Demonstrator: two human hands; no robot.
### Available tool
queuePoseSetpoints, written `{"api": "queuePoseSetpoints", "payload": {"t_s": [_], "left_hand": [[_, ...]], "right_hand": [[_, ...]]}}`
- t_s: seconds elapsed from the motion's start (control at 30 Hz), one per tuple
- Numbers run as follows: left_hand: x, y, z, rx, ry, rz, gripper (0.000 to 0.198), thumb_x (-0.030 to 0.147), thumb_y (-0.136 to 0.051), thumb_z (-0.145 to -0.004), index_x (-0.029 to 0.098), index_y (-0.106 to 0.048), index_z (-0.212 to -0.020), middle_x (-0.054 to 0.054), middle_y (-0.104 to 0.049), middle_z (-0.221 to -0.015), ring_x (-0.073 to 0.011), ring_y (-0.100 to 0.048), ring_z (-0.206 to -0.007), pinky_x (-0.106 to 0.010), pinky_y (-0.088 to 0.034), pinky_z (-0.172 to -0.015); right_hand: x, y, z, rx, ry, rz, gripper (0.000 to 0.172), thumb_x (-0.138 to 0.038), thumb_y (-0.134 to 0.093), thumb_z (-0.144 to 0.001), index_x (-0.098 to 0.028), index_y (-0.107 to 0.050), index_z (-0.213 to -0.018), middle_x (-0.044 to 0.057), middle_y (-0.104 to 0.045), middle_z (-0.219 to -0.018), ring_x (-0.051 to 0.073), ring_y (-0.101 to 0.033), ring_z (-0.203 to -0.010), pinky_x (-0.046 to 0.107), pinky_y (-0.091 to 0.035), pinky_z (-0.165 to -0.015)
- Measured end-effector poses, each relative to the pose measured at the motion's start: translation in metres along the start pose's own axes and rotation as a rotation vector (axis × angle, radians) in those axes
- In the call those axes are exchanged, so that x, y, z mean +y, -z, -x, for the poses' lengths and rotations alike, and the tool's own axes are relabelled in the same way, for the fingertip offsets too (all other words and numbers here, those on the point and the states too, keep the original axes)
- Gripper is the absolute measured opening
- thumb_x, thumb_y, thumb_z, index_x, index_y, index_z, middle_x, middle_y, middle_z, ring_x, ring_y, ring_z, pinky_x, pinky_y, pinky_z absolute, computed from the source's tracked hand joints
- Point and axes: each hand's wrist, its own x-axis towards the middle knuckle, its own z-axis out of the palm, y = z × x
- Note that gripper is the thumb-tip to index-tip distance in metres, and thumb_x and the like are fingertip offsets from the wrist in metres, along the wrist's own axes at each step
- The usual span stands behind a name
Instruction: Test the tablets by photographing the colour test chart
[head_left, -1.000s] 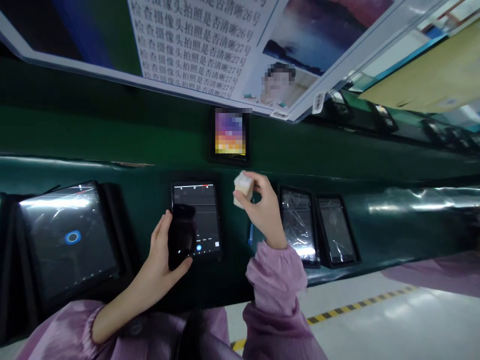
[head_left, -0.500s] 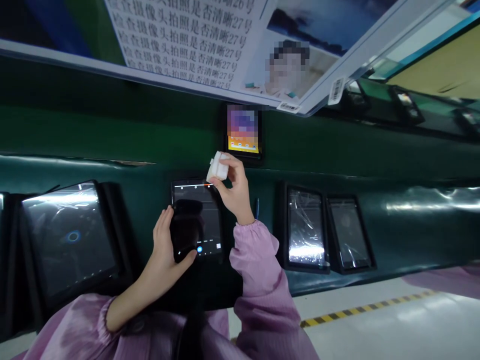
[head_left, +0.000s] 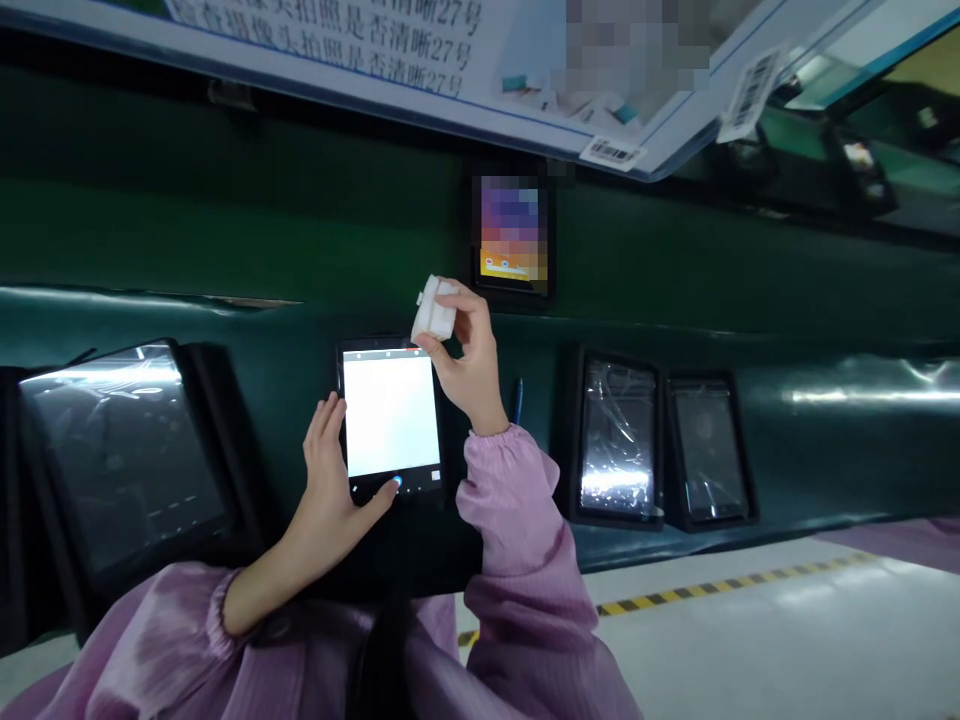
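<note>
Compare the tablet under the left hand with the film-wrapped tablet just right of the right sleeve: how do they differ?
The middle tablet glows plain white; the wrapped tablet is dark, showing only glare. The middle tablet looks bare, while the wrapped tablet carries crinkled film. The left hand thumbs the middle tablet's lower edge; nothing touches the wrapped tablet. Both lie portrait on the green bench, black-framed.

Large dark tablet (head_left: 120,450) far left, leaning against green bench (head_left: 225,230). Two film-wrapped tablets (head_left: 619,440) side by side, right. Small lit tablet (head_left: 512,232) higher up. Poster (head_left: 337,50) overhead, barcode label (head_left: 611,152) on its edge. Yellow-black floor stripe (head_left: 720,582) below.
</note>
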Motion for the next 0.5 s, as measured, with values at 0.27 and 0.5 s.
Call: {"api": "queuePoseSetpoints", "payload": {"t_s": [0.27,0.5], "left_hand": [[0.0020,-0.0030,0.0002,0.020,0.004,-0.025,0.104,0.038,-0.073,-0.092,0.023,-0.004,-0.167,-0.025,-0.021,-0.169,-0.0451,-0.017,-0.161,-0.073,-0.023,-0.125],[0.0017,0.0039,0.0011,-0.004,-0.012,0.032,0.111,0.043,-0.077,-0.088,0.023,-0.003,-0.168,-0.025,-0.018,-0.171,-0.0471,-0.014,-0.162,-0.076,-0.024,-0.124]], "right_hand": [[0.0003,-0.0018,0.0000,-0.019,-0.036,0.062,0.033,-0.032,-0.068,-0.093,-0.030,-0.049,-0.120,0.011,-0.053,-0.151,0.029,-0.055,-0.142,0.050,-0.054,-0.111],[0.0021,-0.0016,0.0004,-0.027,-0.005,0.060,0.033,-0.034,-0.066,-0.095,-0.030,-0.048,-0.122,0.011,-0.052,-0.150,0.029,-0.054,-0.143,0.049,-0.056,-0.110]]}}
